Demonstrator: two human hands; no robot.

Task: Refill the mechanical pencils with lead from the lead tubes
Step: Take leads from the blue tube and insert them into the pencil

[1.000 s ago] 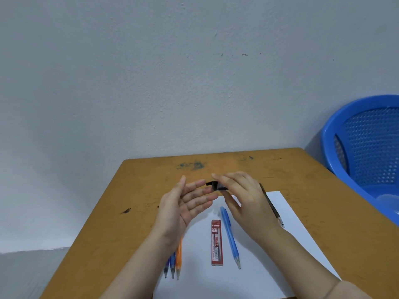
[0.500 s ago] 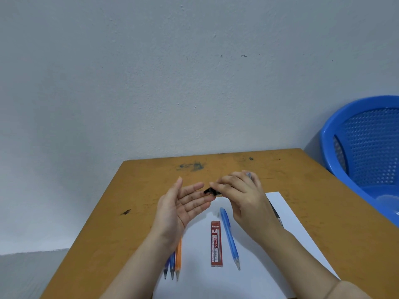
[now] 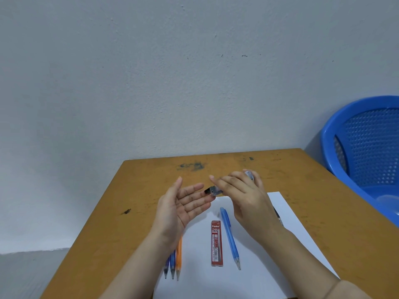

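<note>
While left hand (image 3: 183, 205) lies spread, palm up and fingers straight, right hand (image 3: 245, 196) curls round clear tube (image 3: 213, 190), both above table (image 3: 149, 178). Tube tilted: dark end low at its 9 o'clock, just over left fingertips; touching or not, cannot tell. Its other end pokes out past right knuckles toward 1 o'clock. Paper (image 3: 278, 202) lies flat on table. On it, red tube (image 3: 216, 244) at 6 o'clock of the hands, lying along the 12–6 line. Blue pencil (image 3: 230, 236) just beside it at 3 o'clock, apart, tip toward 6. Orange pencil (image 3: 179, 257) and blue pair (image 3: 171, 263) side by side at 9 o'clock of red tube, upper ends under left wrist. Dark pencil (image 3: 278, 216) mostly hidden behind right wrist. Basket (image 3: 328, 134) at 3 o'clock, off table
</note>
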